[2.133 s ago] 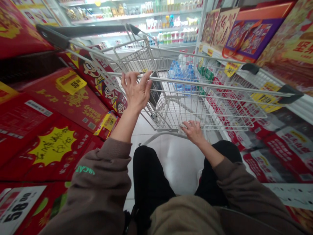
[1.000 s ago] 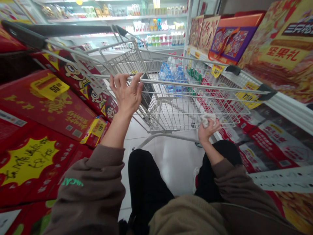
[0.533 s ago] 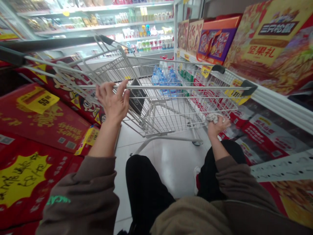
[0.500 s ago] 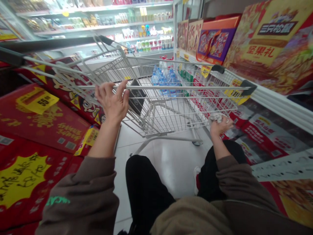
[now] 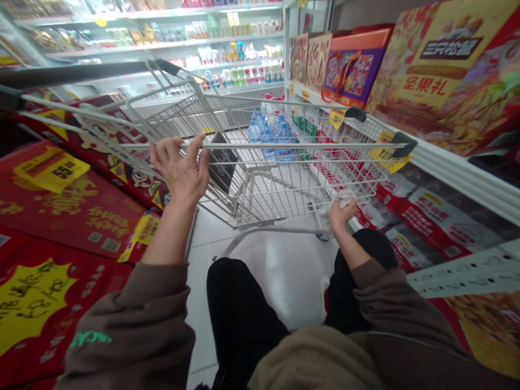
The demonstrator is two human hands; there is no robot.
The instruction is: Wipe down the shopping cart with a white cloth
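my left hand (image 5: pixel 177 169) is half open, its fingers curled loosely over the wire shopping cart's (image 5: pixel 284 187) rear rail (image 5: pixel 260 145), though i can't tell how firmly they grip it. my right hand (image 5: pixel 341 214) is closed around a crumpled white cloth (image 5: pixel 340 198), low down and pressed against the cart's side wires, with a corner of it poking out past my fingers. the cloth sits on the right side of the basket, well below the rail. a black panel (image 5: pixel 222 162) stands inside the cart just beyond my left hand, and packs of bottled water (image 5: pixel 268 138) sit at the far end of the basket. to my left, red gift boxes (image 5: pixel 60 216) are stacked beside the cart, with a yellow starburst price sign (image 5: pixel 32 306) on them. to my right is a long display of red packaged goods (image 5: pixel 442 219), with shelved gift boxes (image 5: pixel 345 65) beyond it. my brown sleeves (image 5: pixel 134 330) and black trousers (image 5: pixel 244 319) fill the bottom of the view, above a shiny tiled floor (image 5: pixel 284 281).
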